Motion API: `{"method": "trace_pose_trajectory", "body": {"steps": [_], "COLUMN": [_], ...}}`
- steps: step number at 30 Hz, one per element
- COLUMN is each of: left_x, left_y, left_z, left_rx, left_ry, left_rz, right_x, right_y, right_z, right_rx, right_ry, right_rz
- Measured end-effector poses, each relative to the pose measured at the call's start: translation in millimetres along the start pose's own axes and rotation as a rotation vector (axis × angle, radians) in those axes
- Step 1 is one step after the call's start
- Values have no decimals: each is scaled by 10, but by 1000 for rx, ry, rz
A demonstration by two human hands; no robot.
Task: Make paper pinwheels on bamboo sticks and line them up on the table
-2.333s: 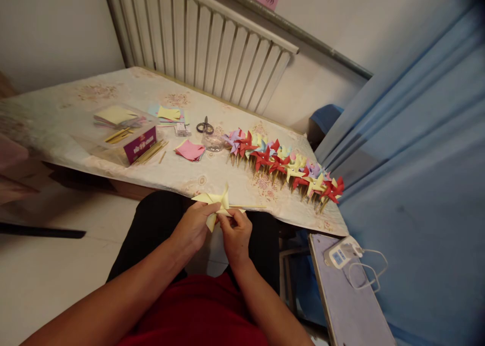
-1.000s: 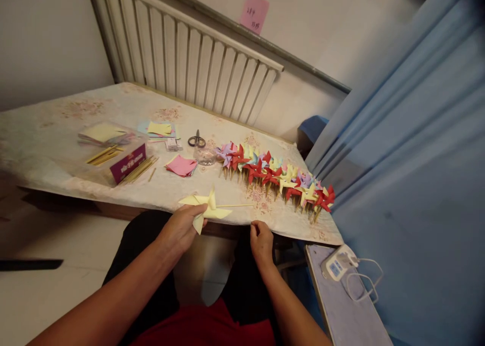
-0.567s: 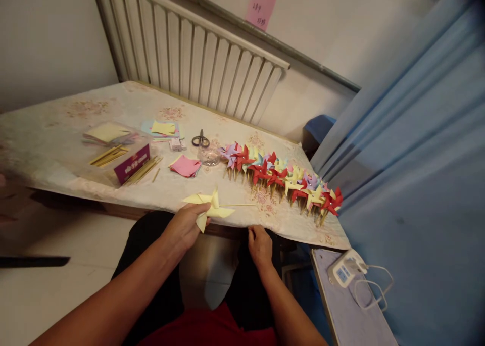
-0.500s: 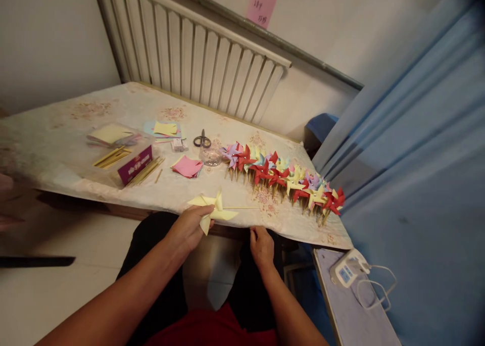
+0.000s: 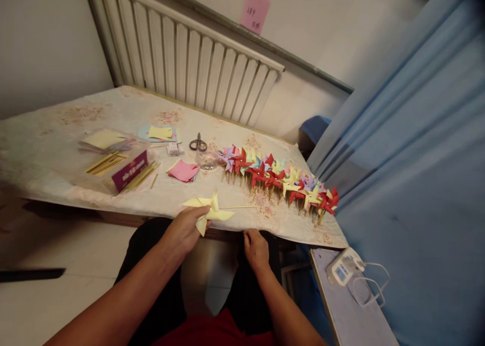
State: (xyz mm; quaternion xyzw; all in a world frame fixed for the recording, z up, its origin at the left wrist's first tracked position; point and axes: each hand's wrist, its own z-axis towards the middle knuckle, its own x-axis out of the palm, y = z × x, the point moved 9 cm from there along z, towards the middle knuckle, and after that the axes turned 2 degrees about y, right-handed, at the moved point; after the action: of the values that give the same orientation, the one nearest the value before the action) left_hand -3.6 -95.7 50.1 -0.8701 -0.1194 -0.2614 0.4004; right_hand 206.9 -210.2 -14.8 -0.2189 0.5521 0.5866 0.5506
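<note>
My left hand (image 5: pixel 189 226) pinches a pale yellow paper pinwheel (image 5: pixel 215 213) near its centre, just over the table's front edge. From the pinwheel a thin wooden stick (image 5: pixel 240 207) points right. My right hand (image 5: pixel 256 249) rests on my right knee by the table edge, its fingers curled into a loose fist; nothing shows in it. A pile of pink and other coloured paper squares (image 5: pixel 184 170) lies beyond the pinwheel. Rows of finished red, yellow, purple and blue pinwheels (image 5: pixel 273 177) stand on the right side of the table.
At left on the flowered tablecloth (image 5: pixel 125 103) are a clear box of sticks and paper (image 5: pixel 104 164) with a purple label, and loose sticks (image 5: pixel 142 178). Scissors (image 5: pixel 198 144), a clear dish (image 5: pixel 207 160) and more paper (image 5: pixel 161 133) lie behind. A white power adapter (image 5: pixel 344 266) sits at lower right.
The view has shifted slightly, so most things sit a little further left. My left hand keeps its hold on the yellow pinwheel, and my right hand stays at the knee.
</note>
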Motion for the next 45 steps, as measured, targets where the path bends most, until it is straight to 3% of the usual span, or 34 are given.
{"method": "trace_pose_trajectory", "body": {"steps": [7, 15, 45], "left_x": [23, 194, 450], "left_y": [81, -19, -195], "left_z": [-21, -127, -363], "left_rx": [-12, 28, 169], "left_ry": [-5, 22, 118], "left_rz": [-13, -20, -39], "right_x": [2, -11, -42], "right_y": [11, 37, 38], "right_z": [11, 10, -46], "right_rx": [-8, -19, -53], "right_ry": [10, -6, -23], "right_rz": [-17, -8, 40]}}
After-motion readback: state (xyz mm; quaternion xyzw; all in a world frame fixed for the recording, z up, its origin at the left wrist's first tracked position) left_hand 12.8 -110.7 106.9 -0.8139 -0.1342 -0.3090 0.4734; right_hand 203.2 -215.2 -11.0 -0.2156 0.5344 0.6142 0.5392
